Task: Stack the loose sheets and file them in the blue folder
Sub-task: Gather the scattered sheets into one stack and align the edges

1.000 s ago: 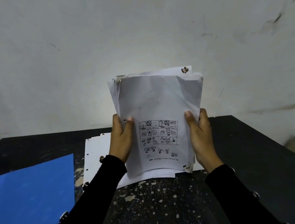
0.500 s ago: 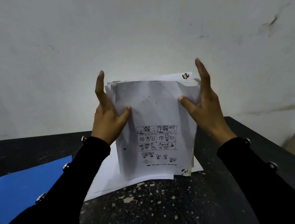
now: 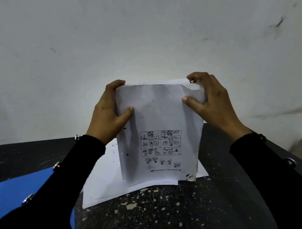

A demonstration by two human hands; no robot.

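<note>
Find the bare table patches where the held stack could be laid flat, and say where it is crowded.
Bare table lies in front of the flat sheets, and to the right of them beside the right sleeve. The far left corner behind the blue folder is free too. The middle is crowded: both hands, left hand and right hand, hold the stack upright on those sheets.

Left hand [image 3: 108, 116], right hand [image 3: 212, 100], both gripping.

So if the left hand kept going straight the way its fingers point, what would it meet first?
The left hand points up and away, curled over the top of the upright stack of sheets. Past that, probably only the white wall; depth is unclear.
</note>
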